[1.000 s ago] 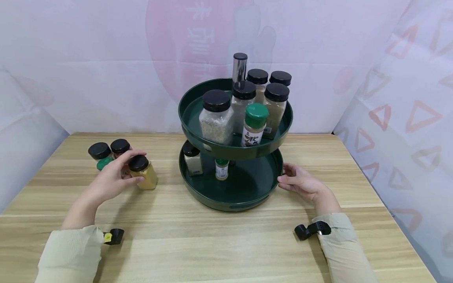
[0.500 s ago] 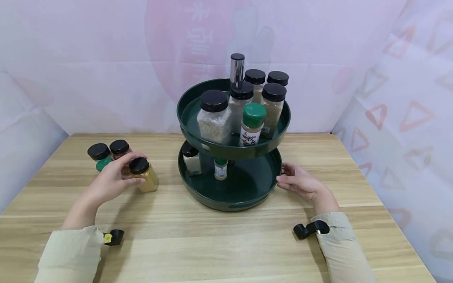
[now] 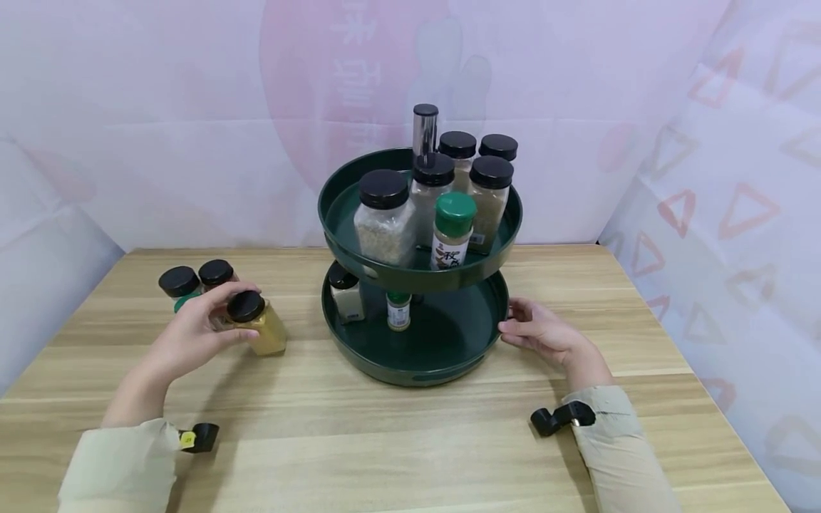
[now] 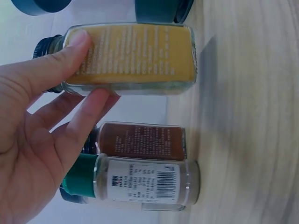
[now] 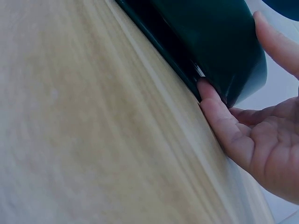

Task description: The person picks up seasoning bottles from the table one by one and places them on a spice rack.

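Seemingly, the rack [image 3: 442,280] is part-filled: your left hand [image 3: 195,331] holds a yellow jar [image 3: 270,335], your right hand [image 3: 540,330] the lower tray [image 3: 449,335]; three jars [image 4: 142,176] remain.

Wooden tabletop [image 3: 385,449], creased pale backdrop [image 3: 160,185], pink circle [image 3: 301,85], red triangle outlines [image 3: 668,209]

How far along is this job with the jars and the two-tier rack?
Apparently well along, if the rack is being filled. Done: six containers stand on the upper tier, and two more show on the lower tier. In hand: the left hand holds the yellow jar; the right hand grips the lower tier's edge. Left: two black-lidded jars and a green-capped bottle on the table.
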Demonstrator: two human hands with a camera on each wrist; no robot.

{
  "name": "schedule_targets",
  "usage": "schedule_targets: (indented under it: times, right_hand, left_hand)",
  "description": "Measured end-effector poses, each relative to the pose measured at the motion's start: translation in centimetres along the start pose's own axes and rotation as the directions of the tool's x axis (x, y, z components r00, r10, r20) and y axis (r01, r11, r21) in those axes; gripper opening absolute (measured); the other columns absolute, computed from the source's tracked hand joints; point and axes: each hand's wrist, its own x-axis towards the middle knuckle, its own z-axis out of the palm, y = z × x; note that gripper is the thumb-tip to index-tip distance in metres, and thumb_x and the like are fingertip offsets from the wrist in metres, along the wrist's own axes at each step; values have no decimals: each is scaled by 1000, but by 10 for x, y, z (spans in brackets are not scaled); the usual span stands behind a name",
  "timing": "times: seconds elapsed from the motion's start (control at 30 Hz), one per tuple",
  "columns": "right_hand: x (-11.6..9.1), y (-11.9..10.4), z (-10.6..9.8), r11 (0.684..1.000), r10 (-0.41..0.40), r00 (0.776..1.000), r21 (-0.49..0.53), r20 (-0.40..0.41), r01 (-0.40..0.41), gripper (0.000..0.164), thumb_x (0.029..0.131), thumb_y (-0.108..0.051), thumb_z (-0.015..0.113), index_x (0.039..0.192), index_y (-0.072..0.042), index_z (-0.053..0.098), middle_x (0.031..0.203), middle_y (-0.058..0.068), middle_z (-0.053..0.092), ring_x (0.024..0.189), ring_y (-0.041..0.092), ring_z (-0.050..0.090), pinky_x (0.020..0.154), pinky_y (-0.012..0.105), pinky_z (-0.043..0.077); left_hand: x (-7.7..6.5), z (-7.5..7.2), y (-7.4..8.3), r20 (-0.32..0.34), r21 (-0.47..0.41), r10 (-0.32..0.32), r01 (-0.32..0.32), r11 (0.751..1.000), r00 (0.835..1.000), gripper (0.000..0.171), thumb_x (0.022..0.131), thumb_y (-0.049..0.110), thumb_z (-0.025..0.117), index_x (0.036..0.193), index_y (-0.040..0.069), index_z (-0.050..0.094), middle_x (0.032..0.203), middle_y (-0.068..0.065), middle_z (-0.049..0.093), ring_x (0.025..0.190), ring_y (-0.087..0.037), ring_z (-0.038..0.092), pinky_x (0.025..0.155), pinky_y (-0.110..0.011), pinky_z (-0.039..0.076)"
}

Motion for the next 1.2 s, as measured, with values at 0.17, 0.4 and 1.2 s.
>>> schedule_targets:
  times: [0.17,0.4,1.2]
  right_hand:
    - [0,1,0,1000,2,1000,0,-6,-2,88,97,-2,58,155,5,-8,163,27,-7,106,4,55,93,18,54]
    - [2,0,0,1000,6,1000,-15,-1,-6,90,97,-3,59,155,5,-9,164,26,-9,110,5,52,94,19,54]
    - [-2,-3,3,1000,13,1000,-4,-2,-13,90,97,-4,60,156,4,-8,164,26,-7,108,5,54,93,18,54]
  left_hand:
    - [0,-3,4,12,-28,-13,14,1000,1000,59,81,11,82,134,13,56,117,-1,59,77,-7,59,60,-24,49]
    - [0,-7,8,3,-51,10,-10,999,1000,60,81,9,82,134,14,57,111,14,60,82,-3,62,60,-23,51]
    - [17,-8,54,44,-163,144,-135,977,989,65,78,-4,81,134,16,57,108,8,64,66,-13,67,54,-24,49]
